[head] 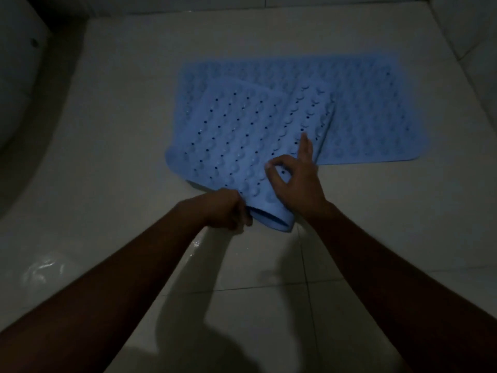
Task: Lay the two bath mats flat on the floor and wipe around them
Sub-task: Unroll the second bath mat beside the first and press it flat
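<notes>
Two blue rubber bath mats with bumps and small holes are on the pale tiled floor. The far mat [371, 111] lies flat. The near mat [236, 135] lies partly over it, still curled, its near end lifted off the floor. My left hand [226, 208] grips that lifted near edge from the left. My right hand [293, 179] pinches the top of the near mat between thumb and forefinger, its other fingers stretched out over the bumps.
A wet, shiny patch [43, 267] glistens on the tiles at lower left. A white curved fixture [18, 84] stands at the far left. Walls close the space at the back and right. Bare tiles [258, 292] stretch between me and the mats.
</notes>
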